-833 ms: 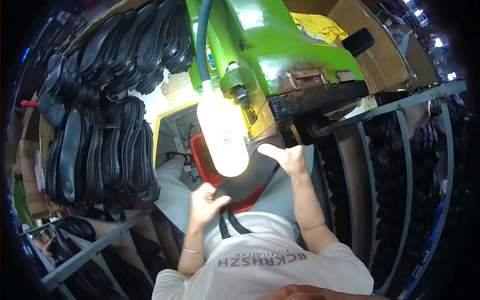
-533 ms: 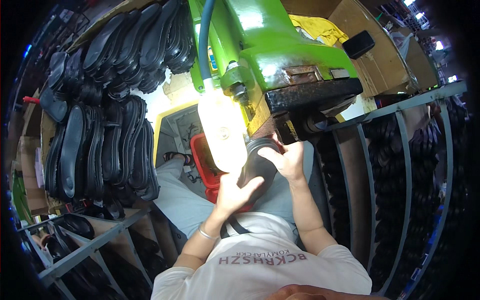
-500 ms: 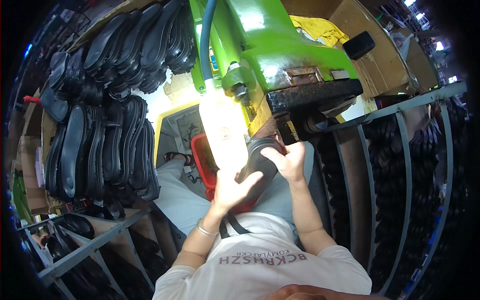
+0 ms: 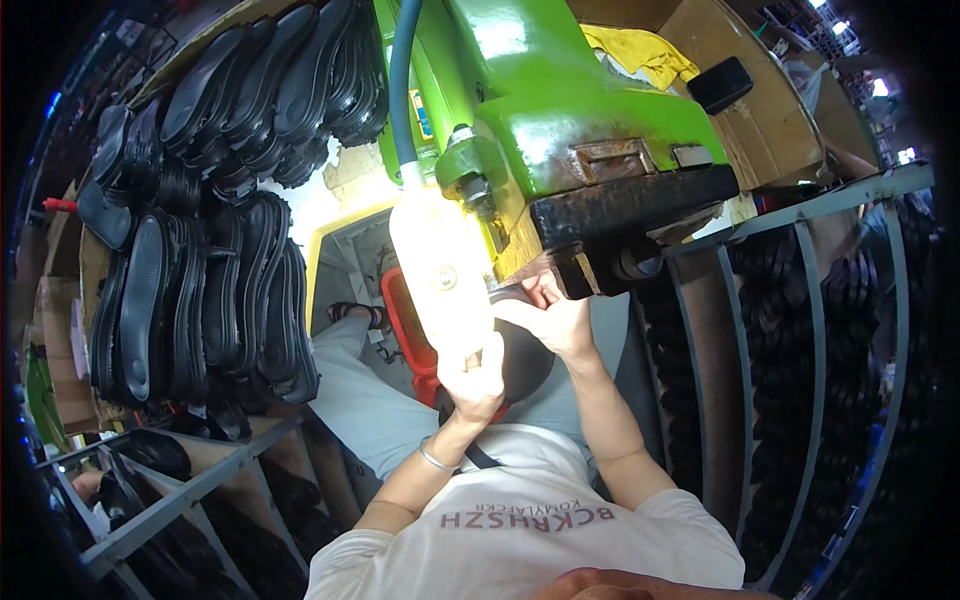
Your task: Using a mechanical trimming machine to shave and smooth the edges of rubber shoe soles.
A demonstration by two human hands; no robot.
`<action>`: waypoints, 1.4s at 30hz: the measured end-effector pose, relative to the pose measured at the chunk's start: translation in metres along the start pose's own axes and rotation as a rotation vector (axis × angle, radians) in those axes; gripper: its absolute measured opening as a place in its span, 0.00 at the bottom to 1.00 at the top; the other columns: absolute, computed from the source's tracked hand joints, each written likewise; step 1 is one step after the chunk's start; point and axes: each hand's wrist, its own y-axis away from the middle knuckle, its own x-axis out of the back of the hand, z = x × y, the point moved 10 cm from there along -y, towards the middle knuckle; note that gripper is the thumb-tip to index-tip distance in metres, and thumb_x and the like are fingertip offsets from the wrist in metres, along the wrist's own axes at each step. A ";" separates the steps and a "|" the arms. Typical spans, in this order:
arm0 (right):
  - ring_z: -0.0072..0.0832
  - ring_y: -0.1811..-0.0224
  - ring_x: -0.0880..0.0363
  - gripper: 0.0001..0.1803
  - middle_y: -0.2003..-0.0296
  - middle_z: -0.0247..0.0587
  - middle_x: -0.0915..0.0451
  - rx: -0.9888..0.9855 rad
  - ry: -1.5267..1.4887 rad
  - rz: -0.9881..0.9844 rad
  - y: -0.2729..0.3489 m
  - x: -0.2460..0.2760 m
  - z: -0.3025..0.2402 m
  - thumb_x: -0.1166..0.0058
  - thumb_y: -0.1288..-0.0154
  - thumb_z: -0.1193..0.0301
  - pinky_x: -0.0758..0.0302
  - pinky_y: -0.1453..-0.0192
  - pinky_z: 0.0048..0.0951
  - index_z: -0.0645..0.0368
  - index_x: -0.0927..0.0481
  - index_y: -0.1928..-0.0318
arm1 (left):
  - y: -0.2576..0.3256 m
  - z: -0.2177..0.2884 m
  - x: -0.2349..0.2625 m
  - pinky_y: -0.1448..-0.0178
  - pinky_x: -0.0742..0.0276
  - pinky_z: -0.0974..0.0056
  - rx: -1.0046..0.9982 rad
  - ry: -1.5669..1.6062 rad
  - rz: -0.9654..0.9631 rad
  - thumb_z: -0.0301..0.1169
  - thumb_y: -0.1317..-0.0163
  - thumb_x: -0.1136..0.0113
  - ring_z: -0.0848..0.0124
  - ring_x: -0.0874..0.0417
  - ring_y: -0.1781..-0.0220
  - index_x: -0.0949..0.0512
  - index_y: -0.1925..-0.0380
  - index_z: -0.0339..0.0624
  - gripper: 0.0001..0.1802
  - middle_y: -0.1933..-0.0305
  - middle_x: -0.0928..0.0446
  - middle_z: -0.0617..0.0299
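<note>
A black shoe sole (image 4: 530,366) lies between my hands, under the front of the green machine (image 4: 560,100). My right hand (image 4: 556,318) is closed on the sole's far right part, close below the machine's metal edge. On the near left side, my left hand (image 4: 474,378) has its fingers bent around the sole's edge; the fingertips are partly lost in glare. A glowing lamp (image 4: 440,262) hangs just beyond my left hand and hides part of the machine's working point.
Stacks of black soles (image 4: 150,300) stand at the left. A red bin (image 4: 403,315) sits below the lamp. Metal racks (image 4: 800,290) with more soles are at the right, and another rack (image 4: 180,490) at the lower left. A cardboard box (image 4: 760,120) holds yellow cloth (image 4: 645,55).
The sole has turned between my hands. My left hand has moved slightly right, its thumb folding in from spread. My right hand has shifted a little left, its fingers closer under the machine.
</note>
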 end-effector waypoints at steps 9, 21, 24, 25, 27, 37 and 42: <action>0.12 0.74 0.29 0.19 0.74 0.30 0.24 -0.096 0.436 -0.082 0.011 0.060 -0.028 0.30 0.53 0.72 0.31 0.71 0.18 0.64 0.22 0.61 | -0.035 0.111 -0.004 0.43 0.29 0.57 -0.631 -0.690 -0.277 0.28 0.46 0.39 0.57 0.22 0.55 0.26 0.61 0.31 0.15 0.55 0.25 0.49; 0.34 0.78 0.20 0.33 0.54 0.57 0.31 0.034 -0.046 0.967 -0.111 0.304 0.065 0.53 0.38 0.79 0.22 0.81 0.27 0.54 0.50 0.34 | -0.104 0.170 0.215 0.37 0.39 0.50 -0.309 -1.926 0.514 0.48 0.40 0.44 0.58 0.31 0.39 0.21 0.51 0.52 0.21 0.36 0.34 0.60; 0.35 0.78 0.20 0.33 0.56 0.58 0.31 -0.036 -0.301 0.992 -0.113 0.294 0.092 0.55 0.40 0.80 0.21 0.82 0.29 0.55 0.51 0.36 | -0.098 0.190 0.232 0.38 0.36 0.59 -0.440 -1.521 0.510 0.40 0.39 0.42 0.55 0.27 0.42 0.26 0.45 0.44 0.23 0.44 0.26 0.50; 0.35 0.78 0.20 0.32 0.57 0.56 0.30 0.007 -0.383 1.024 -0.112 0.291 0.091 0.54 0.39 0.80 0.21 0.82 0.29 0.55 0.50 0.37 | -0.098 0.190 0.244 0.38 0.36 0.58 -0.421 -1.503 0.554 0.41 0.38 0.43 0.54 0.28 0.41 0.28 0.45 0.41 0.24 0.44 0.27 0.47; 0.35 0.78 0.20 0.31 0.58 0.55 0.30 0.093 -0.396 0.980 -0.123 0.278 0.077 0.54 0.39 0.80 0.21 0.82 0.29 0.55 0.49 0.37 | -0.097 0.188 0.268 0.39 0.35 0.55 -0.436 -1.568 0.609 0.45 0.39 0.43 0.52 0.28 0.43 0.28 0.44 0.41 0.27 0.45 0.27 0.46; 0.35 0.79 0.19 0.41 0.67 0.55 0.21 -0.364 0.382 0.735 -0.139 0.219 0.080 0.42 0.43 0.57 0.22 0.84 0.32 0.55 0.46 0.34 | -0.114 0.186 0.267 0.45 0.34 0.52 -0.190 -1.774 0.531 0.44 0.46 0.38 0.52 0.27 0.50 0.21 0.51 0.48 0.23 0.49 0.27 0.49; 0.22 0.86 0.30 0.45 0.80 0.38 0.28 -0.447 0.182 0.651 -0.135 0.200 0.113 0.42 0.45 0.47 0.34 0.88 0.23 0.59 0.44 0.35 | -0.096 0.217 0.282 0.48 0.28 0.57 -0.463 -1.534 0.552 0.31 0.49 0.35 0.55 0.23 0.53 0.19 0.60 0.37 0.16 0.56 0.22 0.49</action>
